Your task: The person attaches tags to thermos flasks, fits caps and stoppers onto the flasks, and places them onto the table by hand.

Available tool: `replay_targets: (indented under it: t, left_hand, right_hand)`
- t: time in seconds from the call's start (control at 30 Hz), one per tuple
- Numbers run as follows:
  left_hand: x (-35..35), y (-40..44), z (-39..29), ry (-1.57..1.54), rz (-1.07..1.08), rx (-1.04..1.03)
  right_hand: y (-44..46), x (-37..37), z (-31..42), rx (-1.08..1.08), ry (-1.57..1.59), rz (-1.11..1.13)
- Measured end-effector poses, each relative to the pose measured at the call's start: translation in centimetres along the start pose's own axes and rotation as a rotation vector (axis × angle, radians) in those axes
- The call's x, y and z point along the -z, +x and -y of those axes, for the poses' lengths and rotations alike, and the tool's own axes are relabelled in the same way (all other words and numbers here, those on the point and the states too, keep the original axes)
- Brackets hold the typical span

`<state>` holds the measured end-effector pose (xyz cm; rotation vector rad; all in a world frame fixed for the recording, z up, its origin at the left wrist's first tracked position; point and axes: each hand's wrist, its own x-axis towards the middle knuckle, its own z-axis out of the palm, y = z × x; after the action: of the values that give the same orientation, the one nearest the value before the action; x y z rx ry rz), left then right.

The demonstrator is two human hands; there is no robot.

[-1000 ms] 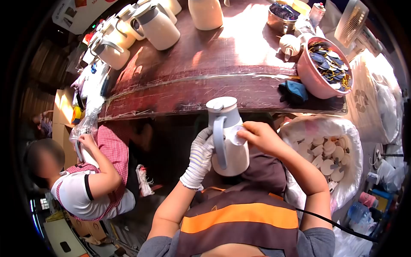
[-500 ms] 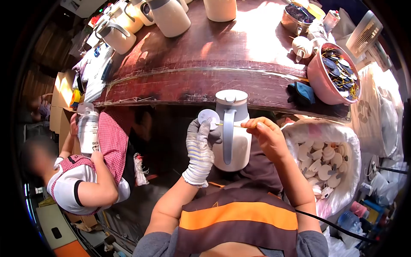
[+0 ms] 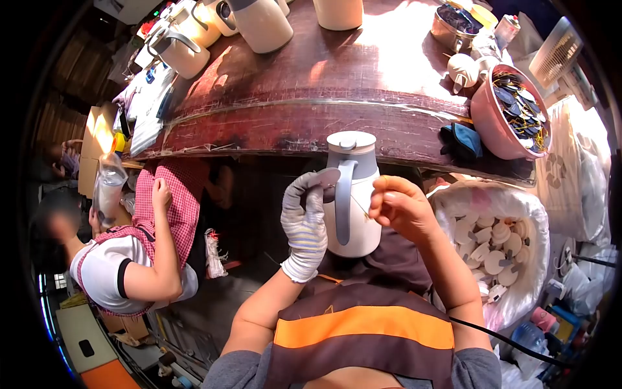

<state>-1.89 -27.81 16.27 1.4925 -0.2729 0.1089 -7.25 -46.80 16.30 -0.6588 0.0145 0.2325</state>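
Head view, only one: white jug [image 3: 367,227] upright at frame center, just in front of the table [image 3: 278,126] edge, seemingly propped on the lap, grey handle [image 3: 345,207] facing the wearer. Gloved left hand [image 3: 303,223] left of the handle, thumb and fingers closed on a pale disc [image 3: 329,177], which is tilted. Bare right hand [image 3: 405,209] right of the handle, fingers curled near a thin yellowish cord [image 3: 364,209]; can't tell if the cord's end is actually pinched. Hands apart, handle between them. For good handling here, I'd say: pinch the disc by its edge so its face stays unbent, grip the cord close to its tip, pull lightly so it doesn't snag on the handle, and brace the jug, since neither hand clearly grips it and it could tip. Right of frame: pink tub [image 3: 486,120] of dark tags, below it a plastic-lined bin [image 3: 540,223] of pale pieces. Co-worker [image 3: 123,266] at left holds a bagged item.
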Motion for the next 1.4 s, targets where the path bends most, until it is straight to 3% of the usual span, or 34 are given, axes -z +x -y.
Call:
replay_targets:
  t: [0.03, 0.07, 0.1, 0.17, 0.23, 0.27, 0.33, 0.37, 0.43, 0.5, 0.57, 0.6, 0.7, 0.73, 0.77, 0.9, 0.97, 1.0, 1.03, 1.1, 1.23, 1.3, 1.4]
  left_hand:
    - [0.4, -0.2, 0.1, 0.136, 0.118, -0.149]
    - [0.4, -0.2, -0.1, 0.153, 0.101, -0.122]
    - [1.1, 0.1, -0.6, 0.416, 0.284, -0.438]
    - [1.2, 0.3, -0.7, 0.474, 0.377, -0.492]
    - [1.1, 0.1, -0.5, 0.474, 0.391, -0.481]
    - [0.8, -0.3, -0.6, 0.244, 0.351, -0.229]
    - [-1.1, -0.7, 0.1, -0.396, 0.268, 0.274]
    - [-0.4, -0.5, 0.0, -0.364, 0.397, 0.593]
    - [-0.4, -0.5, -0.3, -0.392, 0.426, 0.725]
    - [-0.4, -0.5, -0.5, -0.250, 0.349, 0.686]
    - [1.6, 1.4, -1.5, -0.200, 0.258, 0.686]
    - [1.6, 1.3, -1.6, -0.213, 0.233, 0.689]
    - [2.5, 1.3, -1.5, -0.123, 0.192, 0.620]
    - [2.9, 1.8, -1.8, -0.127, 0.192, 0.611]
    - [3.4, 2.4, -2.0, -0.127, 0.201, 0.608]
    - [3.5, 3.4, -2.8, -0.049, 0.238, 0.502]
    - [3.2, 4.2, -5.1, 0.022, 0.320, 0.711]
    - [3.8, 3.8, -3.4, -0.034, 0.329, 0.624]
    - [4.2, 3.8, -3.0, 0.112, 0.337, 0.532]
    - [4.7, 4.2, -4.6, 0.056, 0.280, 0.522]
    - [7.2, 7.0, -9.6, 0.113, 0.044, 0.350]
    - [10.7, 11.3, -7.7, -0.213, -0.050, 0.077]
    - [11.0, 14.6, -7.8, -0.028, -0.232, -0.002]
  right_hand:
    - [0.1, -0.6, 0.5, 0.000, 0.001, -0.001]
    - [0.4, -1.5, 1.1, -0.046, -0.166, -0.050]
    - [0.6, -2.2, 1.4, -0.093, -0.331, -0.100]
    - [0.8, -3.1, 1.1, -0.041, -0.356, -0.065]
    - [0.8, -3.4, 1.1, 0.034, -0.792, -0.081]
    - [0.9, -3.6, 1.0, 0.044, -0.794, -0.110]
    - [1.4, -3.7, 0.8, 0.420, -1.350, -0.175]
    - [1.8, -3.6, 0.6, 0.594, -1.623, -0.205]
    - [2.2, -2.7, 0.4, 0.686, -1.594, -0.268]
    - [2.5, -1.4, 0.8, 0.769, -1.590, -0.342]
    - [1.5, 1.3, 2.2, 0.552, -1.587, -0.636]
    - [1.5, 2.0, 1.9, 0.617, -1.600, -0.624]
    - [0.2, 2.3, -0.3, 0.483, -1.565, -0.529]
    - [-1.0, 2.2, -2.5, 0.332, -1.485, -0.398]
    - [-1.7, 1.4, -4.2, 0.353, -1.396, -0.261]
    - [-2.0, -0.1, -4.6, 0.295, -1.321, -0.270]
    - [-1.6, -0.4, -4.4, 0.294, -1.299, -0.250]
    - [-2.4, -0.3, -4.6, 0.267, -1.293, -0.268]
    - [-2.4, -0.1, -4.5, 0.262, -1.293, -0.265]
    - [-2.5, -1.2, -2.8, 0.314, -1.220, -0.149]
    - [-2.0, -1.4, -0.4, 0.327, -1.129, -0.302]
    - [-0.4, -0.7, 0.4, 0.286, -0.869, -0.432]
    - [1.9, 0.1, 1.8, 0.315, -0.854, -0.385]
